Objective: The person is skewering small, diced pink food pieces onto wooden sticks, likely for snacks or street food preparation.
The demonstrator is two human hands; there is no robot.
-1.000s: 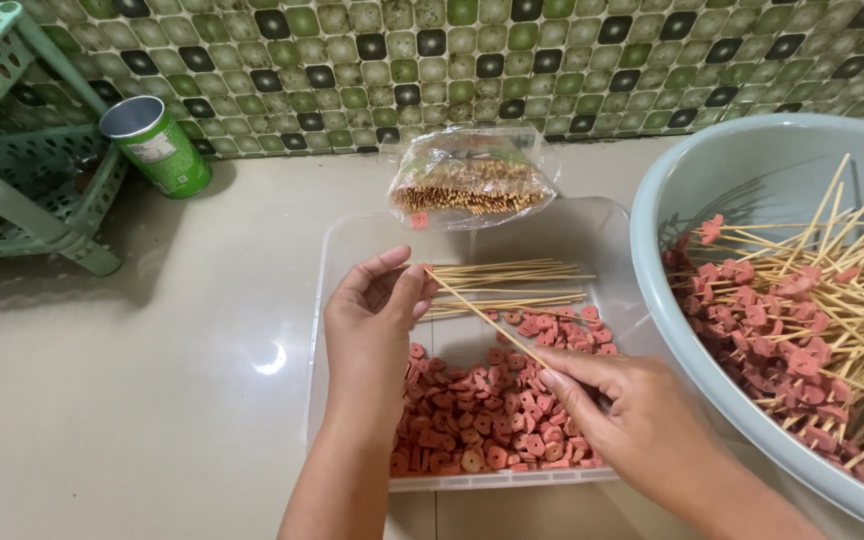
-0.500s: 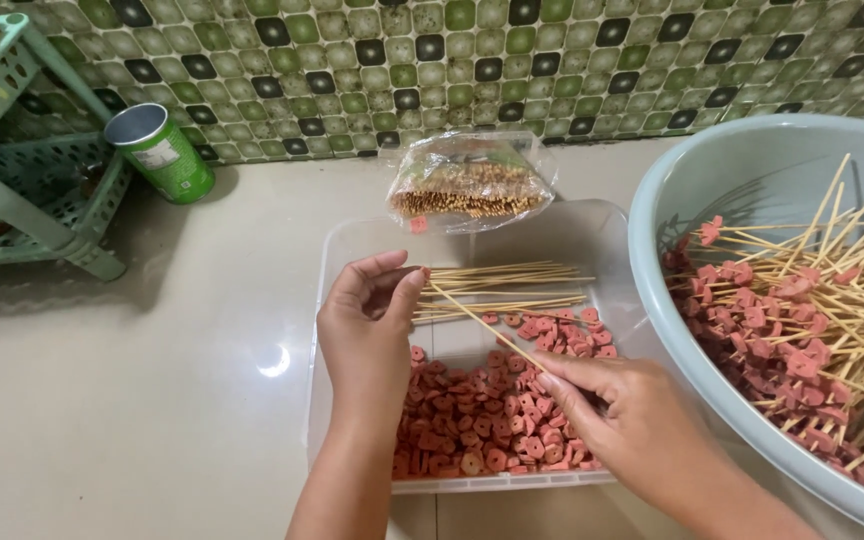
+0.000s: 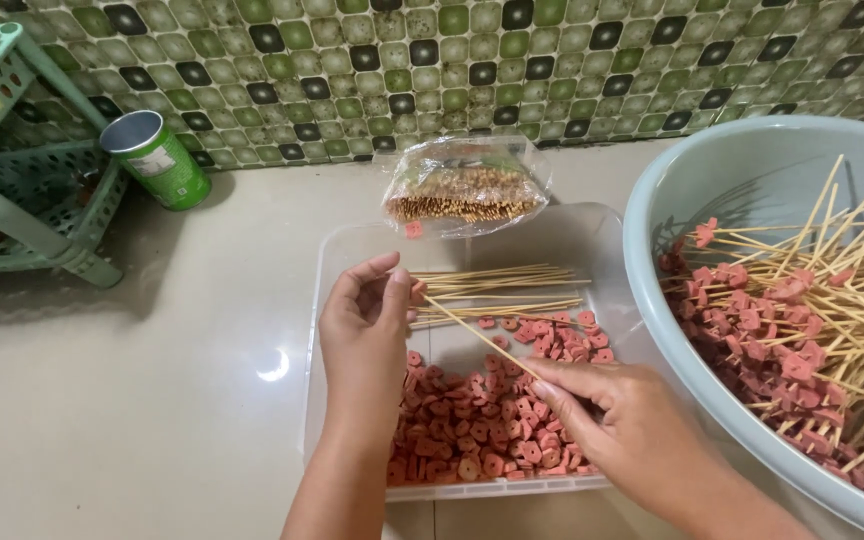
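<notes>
Both forearms are bare, no sleeves showing; the left hand (image 3: 367,335) and right hand (image 3: 617,425) seemingly wear no rings or gloves.

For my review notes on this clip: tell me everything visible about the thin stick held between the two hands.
The skewer is a thin, straight, pale stick that looks like bamboo. It slants over the clear plastic tray of pink slices. Its upper end is at the fingertips of the left hand, where a pink piece shows; its lower end is pinched by the right hand. The shaft between the hands is bare.
</notes>
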